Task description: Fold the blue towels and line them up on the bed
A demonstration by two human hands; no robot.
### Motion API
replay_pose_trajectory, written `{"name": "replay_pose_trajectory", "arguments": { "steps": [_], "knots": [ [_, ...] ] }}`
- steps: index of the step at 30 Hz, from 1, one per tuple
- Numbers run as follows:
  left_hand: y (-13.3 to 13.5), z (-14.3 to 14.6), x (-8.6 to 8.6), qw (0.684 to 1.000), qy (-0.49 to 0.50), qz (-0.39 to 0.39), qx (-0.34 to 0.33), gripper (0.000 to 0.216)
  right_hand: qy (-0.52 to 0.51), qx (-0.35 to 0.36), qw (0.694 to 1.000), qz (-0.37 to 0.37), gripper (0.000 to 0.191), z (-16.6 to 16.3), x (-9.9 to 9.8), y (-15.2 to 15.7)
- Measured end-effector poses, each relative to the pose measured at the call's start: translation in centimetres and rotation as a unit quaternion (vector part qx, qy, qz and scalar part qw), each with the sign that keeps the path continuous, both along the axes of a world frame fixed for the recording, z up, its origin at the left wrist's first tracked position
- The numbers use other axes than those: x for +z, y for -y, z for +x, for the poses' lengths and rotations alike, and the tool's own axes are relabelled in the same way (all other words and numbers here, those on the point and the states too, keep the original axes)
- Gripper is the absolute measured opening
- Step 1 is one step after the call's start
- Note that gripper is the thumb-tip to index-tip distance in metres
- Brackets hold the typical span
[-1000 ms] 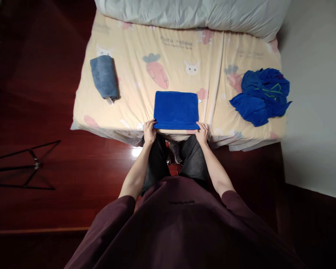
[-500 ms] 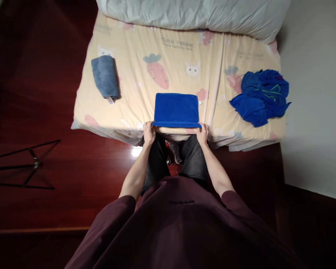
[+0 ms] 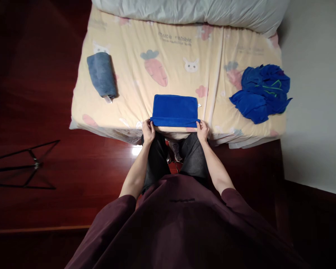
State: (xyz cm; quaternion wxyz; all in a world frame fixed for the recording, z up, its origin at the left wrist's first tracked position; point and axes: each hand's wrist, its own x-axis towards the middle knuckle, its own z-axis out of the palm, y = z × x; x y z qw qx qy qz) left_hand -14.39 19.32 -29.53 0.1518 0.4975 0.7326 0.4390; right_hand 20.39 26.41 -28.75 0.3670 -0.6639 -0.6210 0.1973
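Cloth (image 3: pixel 175 106) of blue, soft-looking fabric, rectangular, pinched at near corners by left hand (image 3: pixel 148 130) and right hand (image 3: pixel 203 130); probably light and limp, best held at both folded-edge ends.

**No readable text**

Grey lettering (image 3: pixel 175 38) at twelve o'clock on the yellow, carrot-printed fabric bedsheet (image 3: pixel 123 71) is too blurred to read; the white tag (image 3: pixel 199 105) at three o'clock on the rectangular blue cloth (image 3: pixel 175 106) is too tiny.
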Motion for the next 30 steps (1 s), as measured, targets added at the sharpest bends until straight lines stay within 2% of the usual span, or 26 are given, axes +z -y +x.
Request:
{"name": "replay_pose_trajectory", "arguments": {
  "steps": [6, 19, 26, 30],
  "knots": [
    [0.2, 0.1, 0.3, 1.0, 0.007, 0.005, 0.01, 0.037, -0.003, -0.002, 1.0, 0.016, 0.047, -0.1, 0.0, 0.1],
    [0.1, 0.0, 0.2, 1.0, -0.021, 0.004, 0.016, 0.031, 0.011, -0.007, 1.0, -0.007, 0.037, -0.4, 1.3, 0.6],
    [0.0, 0.1, 0.6, 1.0, -0.017, -0.01, 0.011, 0.031, 0.016, -0.011, 0.999, 0.026, 0.034, -0.2, 1.1, 0.6],
    [0.2, 0.2, 1.1, 0.999, -0.04, 0.001, 0.016, 0.029, 0.031, 0.003, 0.997, 0.073, 0.034, -0.2, 1.7, 0.9]
  ]
}}
